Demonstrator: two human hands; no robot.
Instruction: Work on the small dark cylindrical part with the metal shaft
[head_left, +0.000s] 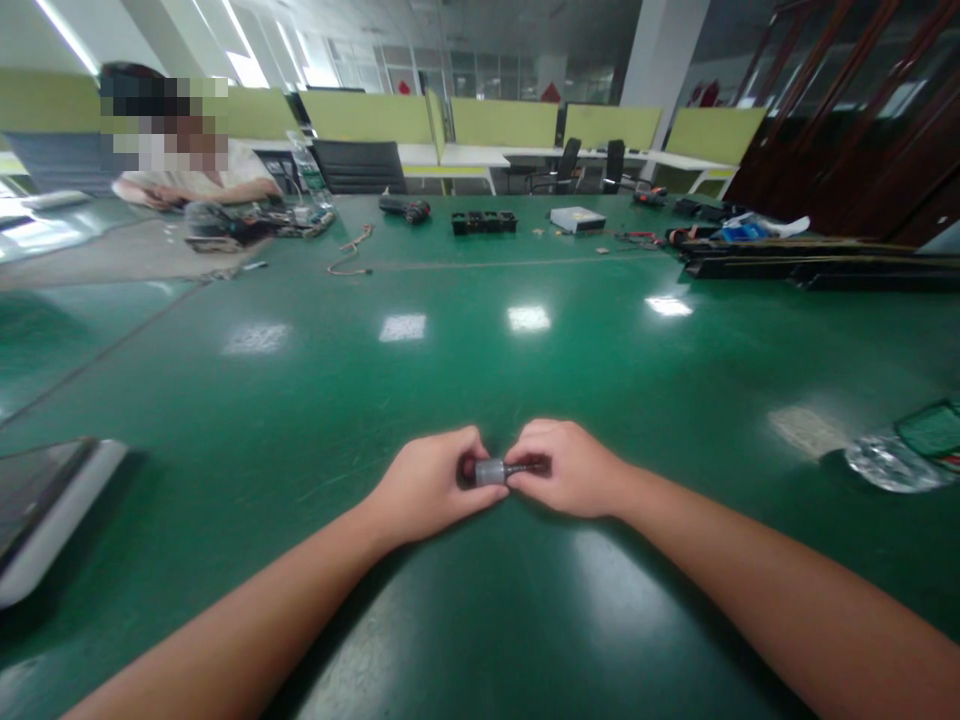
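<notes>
Near the front middle of the green table [480, 370], both hands meet at a small grey cylindrical part [491, 472]. My left hand [431, 482] is closed round its left end, with thumb below and fingers above. A thin dark shaft [519, 468] runs from the right side of the part into my right hand [566, 465], whose thumb and fingertips pinch it. The far right end of the shaft lies dark within the curled right fingers and is hard to make out.
A tablet-like device [56, 510] lies at the left edge, a foil-covered item [892, 460] at the right. Farther back are a cable [349, 255], a black block [484, 222], a metal box [577, 220] and stacked dark strips [810, 262]. A person [202, 165] sits back left.
</notes>
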